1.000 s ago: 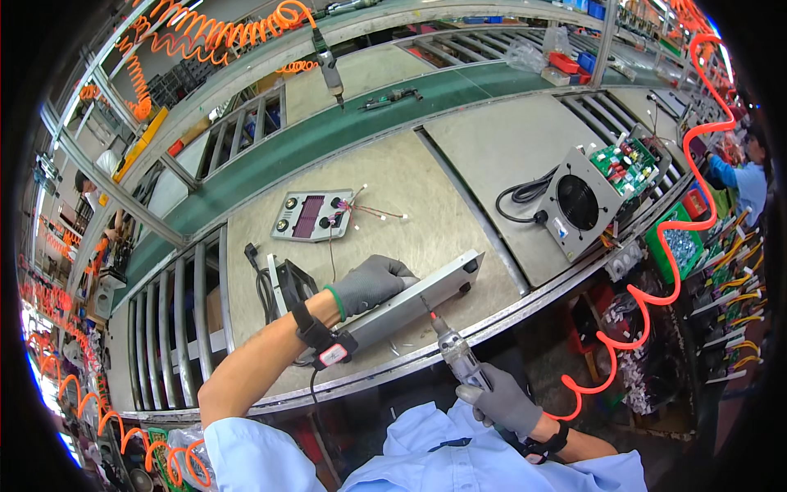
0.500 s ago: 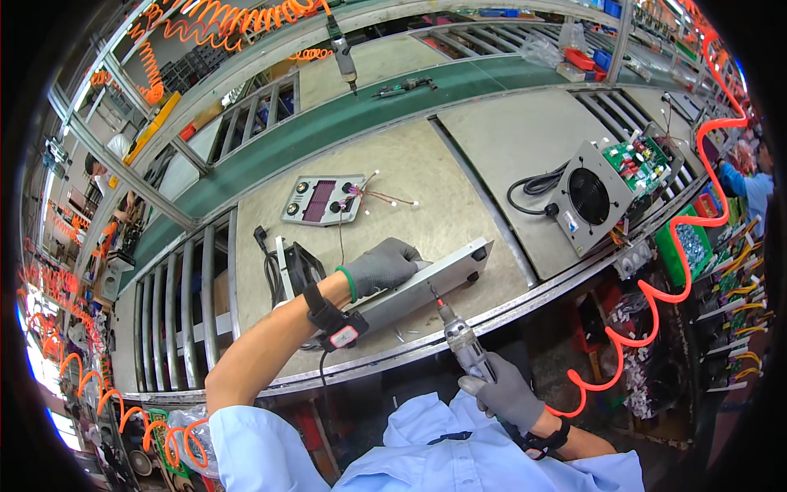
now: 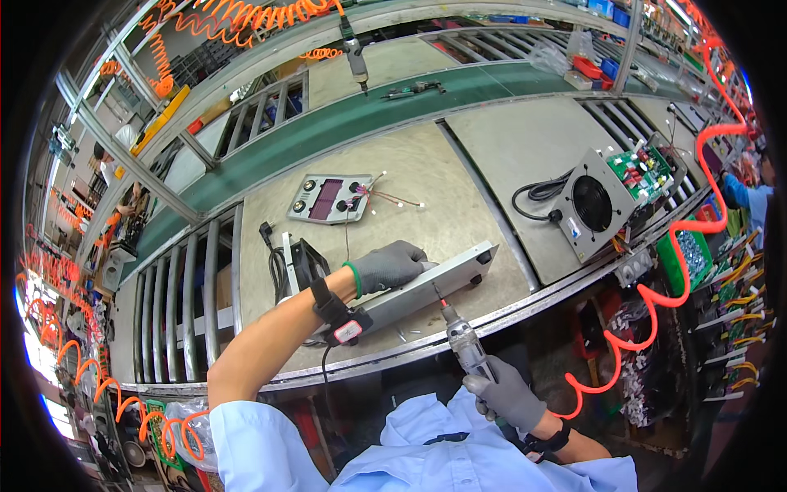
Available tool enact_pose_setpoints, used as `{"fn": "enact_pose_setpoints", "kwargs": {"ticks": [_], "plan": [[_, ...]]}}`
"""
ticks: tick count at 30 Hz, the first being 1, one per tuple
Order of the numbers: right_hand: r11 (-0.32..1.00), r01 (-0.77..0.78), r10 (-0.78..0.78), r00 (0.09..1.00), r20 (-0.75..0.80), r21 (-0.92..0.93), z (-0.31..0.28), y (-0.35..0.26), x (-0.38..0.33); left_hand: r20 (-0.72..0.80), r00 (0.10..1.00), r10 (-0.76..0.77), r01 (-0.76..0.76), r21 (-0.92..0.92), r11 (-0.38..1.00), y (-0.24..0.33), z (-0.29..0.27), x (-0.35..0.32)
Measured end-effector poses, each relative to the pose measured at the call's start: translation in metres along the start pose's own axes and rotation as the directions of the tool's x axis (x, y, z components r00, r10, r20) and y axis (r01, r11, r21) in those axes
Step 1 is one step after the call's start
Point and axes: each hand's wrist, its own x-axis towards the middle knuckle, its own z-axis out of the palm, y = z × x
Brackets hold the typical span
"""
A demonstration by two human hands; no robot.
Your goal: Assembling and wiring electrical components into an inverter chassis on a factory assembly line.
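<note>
Screwdriver (image 3: 461,338) tip is now on the near side face of the long grey metal case (image 3: 426,287); half a second ago it hung just short of it, and a second ago it sat lower, nearer the bench edge. So my read: driver has closed in and is seated at a screw point, fastening step in hand, though the screw itself is too small to see. Left hand (image 3: 392,265), grey glove, hasn't moved: lies flat over the top of the case near its middle, fingers curled over the far edge, pressing it down on the bench (image 3: 459,176). Right hand (image 3: 510,397), also gloved, is wrapped tight around the driver's grip, low, off the bench edge, tool angled up and away toward the case. Case lies diagonally across the bench front, between the two hands, left end by the black wrist strap (image 3: 338,316). Control panel with loose wires (image 3: 329,198) sits further back, untouched. Fan unit with green circuit board (image 3: 602,201) well off to the right.
</note>
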Motion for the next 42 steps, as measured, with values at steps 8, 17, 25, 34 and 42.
{"fn": "enact_pose_setpoints", "kwargs": {"ticks": [8,17,25,34,42], "plan": [[0.996,0.080,-0.080,0.997,0.012,-0.047,-0.001,0.000,-0.003,0.060,0.989,0.133,-0.116,-0.229,0.966,-0.011,-0.005,-0.008],[0.997,0.066,-0.065,0.998,0.022,-0.031,-0.004,-0.001,-0.004,0.023,1.000,-0.001,0.004,-0.131,0.991,-0.004,0.002,0.000],[0.992,0.107,-0.105,0.994,0.030,-0.074,-0.006,-0.002,-0.003,-0.044,0.999,-0.003,0.000,-0.072,0.997,0.001,0.003,-0.005],[0.998,0.053,-0.052,0.998,0.032,-0.026,-0.005,0.001,0.000,-0.031,0.999,0.031,-0.034,-0.100,0.994,-0.003,0.005,-0.005],[0.996,0.072,-0.072,0.997,0.020,-0.042,-0.002,0.000,-0.001,-0.041,0.999,0.007,-0.011,-0.108,0.994,-0.007,0.008,-0.001]]}}
